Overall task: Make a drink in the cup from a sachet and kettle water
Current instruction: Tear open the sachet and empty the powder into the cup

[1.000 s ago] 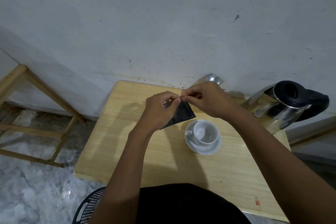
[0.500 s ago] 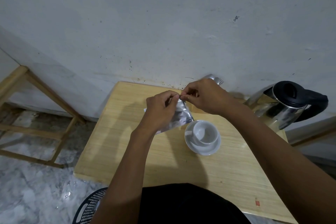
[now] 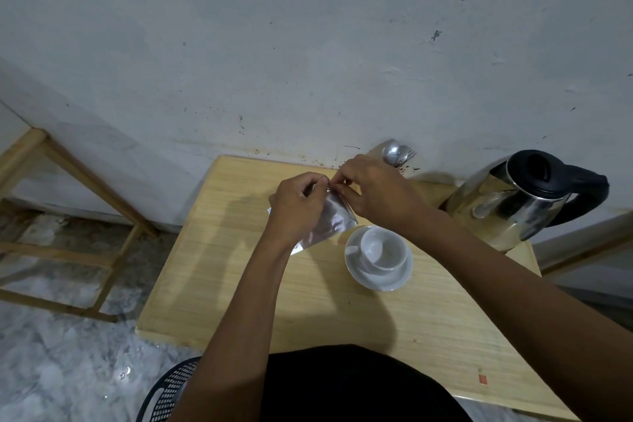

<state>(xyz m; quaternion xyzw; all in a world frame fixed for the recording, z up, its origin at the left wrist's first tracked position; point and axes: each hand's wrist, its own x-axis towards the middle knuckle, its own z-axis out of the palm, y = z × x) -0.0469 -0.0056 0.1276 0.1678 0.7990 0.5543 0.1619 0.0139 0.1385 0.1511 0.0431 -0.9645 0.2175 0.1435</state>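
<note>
Turned silver side up since a second ago — sachet [image 3: 334, 219] pinched at top edge by left hand [image 3: 298, 209] and right hand [image 3: 373, 192], apparently unopened, above-left of cup [image 3: 383, 248].

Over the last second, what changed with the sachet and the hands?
The sachet turned from its dark face to its silvery one, still pinched at the top by the left hand and right hand. Cup, saucer and kettle stayed put.

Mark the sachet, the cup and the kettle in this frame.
sachet [image 3: 334, 217], head view, on the silvery face showing between the hands.
cup [image 3: 383, 247], head view, on the empty white inside.
kettle [image 3: 503, 204], head view, on the shiny steel side.
</note>
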